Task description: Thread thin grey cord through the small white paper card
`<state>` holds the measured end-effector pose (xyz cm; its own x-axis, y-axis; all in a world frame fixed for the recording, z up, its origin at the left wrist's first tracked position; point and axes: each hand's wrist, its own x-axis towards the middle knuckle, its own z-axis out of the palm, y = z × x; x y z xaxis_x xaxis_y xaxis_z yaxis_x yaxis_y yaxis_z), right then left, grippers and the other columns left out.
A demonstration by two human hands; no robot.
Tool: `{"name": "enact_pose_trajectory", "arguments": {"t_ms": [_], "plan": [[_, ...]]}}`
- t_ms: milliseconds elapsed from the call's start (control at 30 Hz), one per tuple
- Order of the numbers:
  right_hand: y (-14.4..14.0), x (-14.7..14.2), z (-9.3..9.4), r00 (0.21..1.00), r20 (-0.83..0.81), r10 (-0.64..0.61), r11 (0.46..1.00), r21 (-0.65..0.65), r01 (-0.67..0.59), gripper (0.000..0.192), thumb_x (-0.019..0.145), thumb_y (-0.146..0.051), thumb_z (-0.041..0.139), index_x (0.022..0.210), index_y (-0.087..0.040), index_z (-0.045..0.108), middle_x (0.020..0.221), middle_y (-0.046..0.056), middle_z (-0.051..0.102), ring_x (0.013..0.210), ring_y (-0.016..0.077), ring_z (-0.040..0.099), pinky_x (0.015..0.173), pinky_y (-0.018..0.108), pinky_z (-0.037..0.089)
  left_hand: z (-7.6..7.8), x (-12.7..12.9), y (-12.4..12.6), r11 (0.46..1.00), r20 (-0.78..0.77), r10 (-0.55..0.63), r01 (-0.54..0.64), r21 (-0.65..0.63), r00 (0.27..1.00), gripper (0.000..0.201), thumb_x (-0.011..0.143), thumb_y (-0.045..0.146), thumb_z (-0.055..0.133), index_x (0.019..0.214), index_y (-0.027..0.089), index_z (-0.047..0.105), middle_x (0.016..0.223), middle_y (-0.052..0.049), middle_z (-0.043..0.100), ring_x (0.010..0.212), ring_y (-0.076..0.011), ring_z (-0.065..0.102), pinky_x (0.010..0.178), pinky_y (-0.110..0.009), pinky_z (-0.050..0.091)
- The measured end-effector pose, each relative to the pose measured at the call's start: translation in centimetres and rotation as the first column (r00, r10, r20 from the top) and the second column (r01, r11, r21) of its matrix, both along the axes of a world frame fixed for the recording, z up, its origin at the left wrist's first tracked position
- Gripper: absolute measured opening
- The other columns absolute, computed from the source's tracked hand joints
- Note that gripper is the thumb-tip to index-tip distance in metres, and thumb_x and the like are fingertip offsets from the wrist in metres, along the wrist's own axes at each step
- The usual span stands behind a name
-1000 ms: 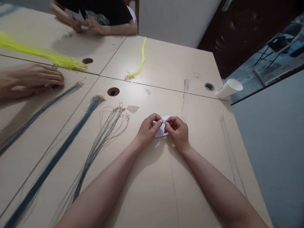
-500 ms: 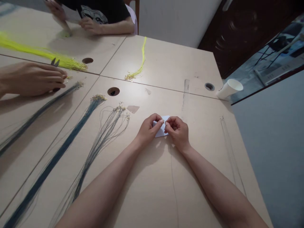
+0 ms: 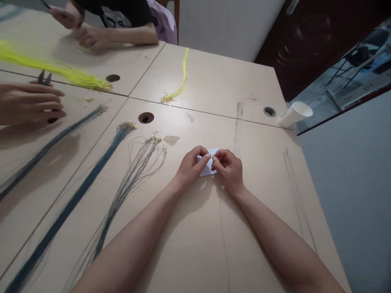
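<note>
Over a small white card (image 3: 209,167) on the table, my left hand (image 3: 193,166) and my right hand (image 3: 228,167) meet fingertip to fingertip. Each is closed in a pinch between thumb and forefinger. Something tiny lies between the fingertips, too small to make out. A thin grey cord (image 3: 224,236) runs from beneath my right hand down the table towards me. Left of my hands lies a loose bundle of grey cords (image 3: 122,185) with gold-coloured metal ends.
Further left are a dark blue-green cord bundle (image 3: 88,181) and another dark bundle (image 3: 58,142). Yellow cords (image 3: 184,73) lie at the back. A clear ruler (image 3: 238,122), white cup (image 3: 296,114) and two thin cords (image 3: 295,183) sit rightward. A co-worker's hand (image 3: 30,103) has pliers (image 3: 45,78).
My hands have stayed almost still. At left, the co-worker's hand with the pliers has drawn back leftward. The person across the table has shifted left, raising a dark tool.
</note>
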<state>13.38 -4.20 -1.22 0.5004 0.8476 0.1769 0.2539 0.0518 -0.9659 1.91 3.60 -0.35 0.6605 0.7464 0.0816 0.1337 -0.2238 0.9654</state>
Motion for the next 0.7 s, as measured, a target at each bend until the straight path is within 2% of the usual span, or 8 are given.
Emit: {"name": "enact_pose_trajectory", "arguments": {"t_ms": [200,700], "plan": [[0.04,-0.05,-0.08,0.999,-0.043,0.008,1.000,0.001,-0.008,0.007,0.075,-0.023,0.057,0.081,-0.019,0.054,0.058,-0.004,0.055,0.048,0.0103,0.055,0.048,0.023,0.044,-0.05,-0.01,0.02,1.000,0.016,0.002,-0.002,-0.023,1.000,0.020,0.083,0.034,0.047,0.076,0.016,0.049,0.069,0.002,0.049,0.060,-0.0090,0.042,0.055,-0.021,0.033],[0.05,-0.10,-0.07,0.999,-0.032,-0.002,1.000,-0.005,0.002,0.004,0.075,-0.023,0.056,0.077,-0.019,0.054,0.056,-0.004,0.055,0.047,0.0102,0.055,0.047,0.023,0.044,0.01,-0.05,0.03,1.000,0.011,0.003,-0.003,-0.018,1.000,0.019,0.082,0.033,0.047,0.075,0.016,0.050,0.069,0.002,0.048,0.060,-0.0091,0.041,0.055,-0.022,0.033]]}}
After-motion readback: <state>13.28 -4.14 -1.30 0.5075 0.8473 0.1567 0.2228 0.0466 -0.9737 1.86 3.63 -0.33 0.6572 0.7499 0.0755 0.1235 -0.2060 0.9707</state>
